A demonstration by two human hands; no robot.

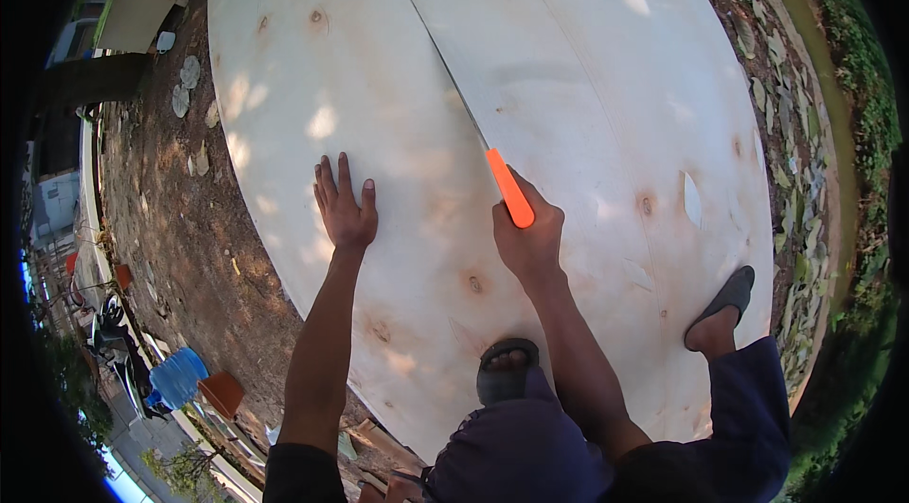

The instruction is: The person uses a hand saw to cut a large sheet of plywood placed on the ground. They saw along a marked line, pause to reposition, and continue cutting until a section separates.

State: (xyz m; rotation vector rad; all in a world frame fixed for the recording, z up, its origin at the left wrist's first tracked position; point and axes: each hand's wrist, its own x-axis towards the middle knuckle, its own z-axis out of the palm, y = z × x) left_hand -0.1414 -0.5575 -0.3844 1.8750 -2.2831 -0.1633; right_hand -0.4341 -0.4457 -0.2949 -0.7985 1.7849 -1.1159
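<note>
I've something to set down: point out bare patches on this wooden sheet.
Bare: wooden sheet between left hand and orange-handled blade; right of the blade, above the right hand. Crowded: lower centre, around one slipper and the right forearm.

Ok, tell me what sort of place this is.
Outdoors, probably a yard: bare soil lies left of the pale board, fallen leaves are scattered along its right side, and green plants grow near the picture's right edge.

Knotty pale sheet (417, 276) under sandals (730, 295)
</note>
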